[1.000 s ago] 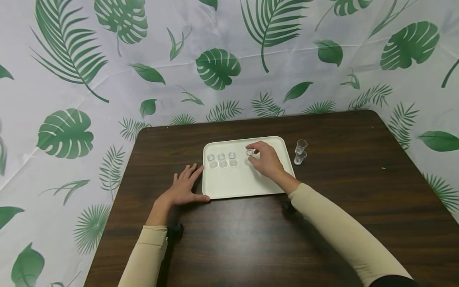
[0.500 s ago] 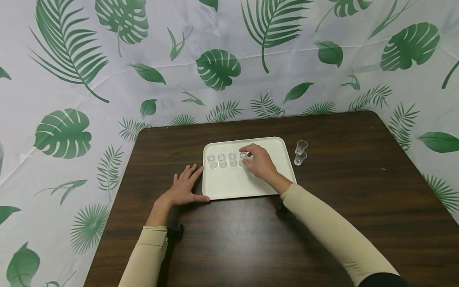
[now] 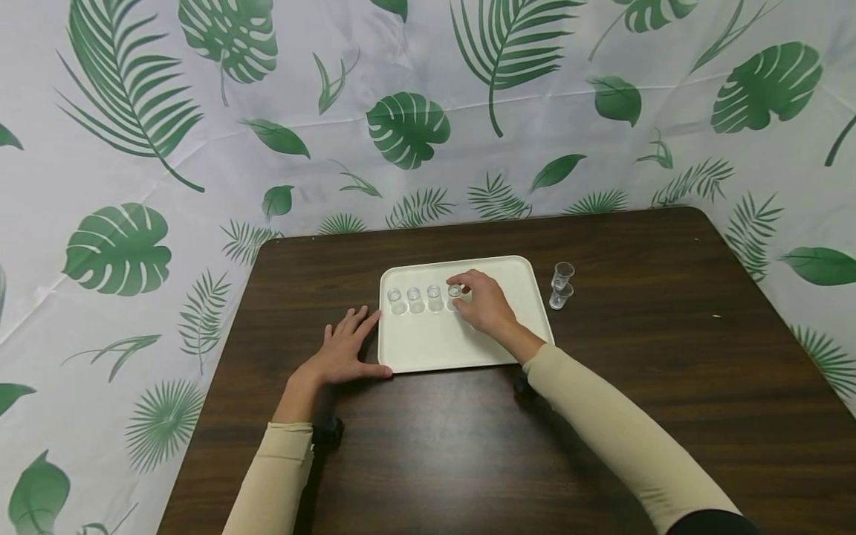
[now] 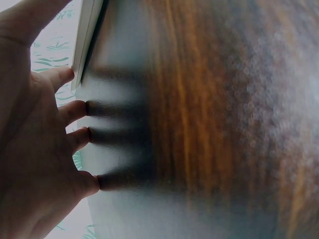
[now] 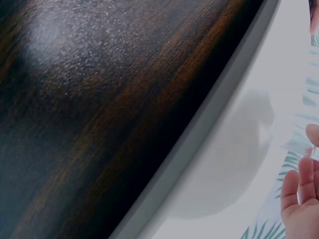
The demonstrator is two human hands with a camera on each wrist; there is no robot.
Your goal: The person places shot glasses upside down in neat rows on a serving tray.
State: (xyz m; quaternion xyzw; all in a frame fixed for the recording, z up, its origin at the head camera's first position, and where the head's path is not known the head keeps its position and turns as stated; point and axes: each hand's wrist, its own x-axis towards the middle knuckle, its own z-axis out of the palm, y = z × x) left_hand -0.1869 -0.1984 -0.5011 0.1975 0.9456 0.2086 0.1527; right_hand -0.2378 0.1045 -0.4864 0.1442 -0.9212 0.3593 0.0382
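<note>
A cream tray (image 3: pixel 428 345) lies on the dark table. Toward its left side stand three small clear shot glasses (image 3: pixel 415 300) in a row; they look narrower at the top. My right hand (image 3: pixel 487 303) reaches over the tray and pinches a fourth shot glass (image 3: pixel 455 292) between thumb and fingers, at the right end of that row. In the right wrist view only the fingers (image 5: pixel 306 181) show, at the right edge. My left hand (image 3: pixel 342 355) rests with spread fingers, its thumb and index fingertip at the tray's left edge; the other fingertips (image 4: pixel 79 137) touch the table.
Two more clear shot glasses stand right of the tray, a farther one (image 3: pixel 562 273) and a nearer one (image 3: pixel 560 296), overlapping in view. The brown wood-grain table (image 3: pixel 428 453) extends around the tray. Behind it hangs a white cloth (image 3: pixel 321 186) with green leaves.
My right hand has moved left with the shot glass, bringing it beside the other three, and has stayed there over the last half second. The left hand has kept its place.
</note>
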